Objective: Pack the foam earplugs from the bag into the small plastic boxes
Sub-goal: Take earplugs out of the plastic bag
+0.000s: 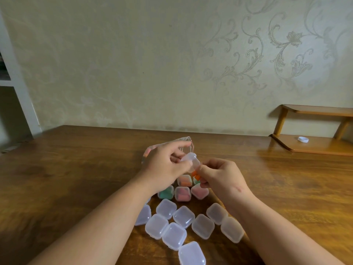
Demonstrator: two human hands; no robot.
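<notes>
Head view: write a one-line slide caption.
Left hand holds a clear box while right hand pinches an orange earplug beside it, over filled boxes and empty boxes on the table.

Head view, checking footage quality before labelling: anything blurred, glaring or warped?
Head view: the small clear plastic box in the left hand is motion-blurred; glare whitens the brown wooden table at right; the wide lens bows its far edge.

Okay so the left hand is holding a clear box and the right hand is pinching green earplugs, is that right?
Not quite. The head view shows the earplugs in the right hand are orange, not green. The left hand does hold a clear box.
</notes>
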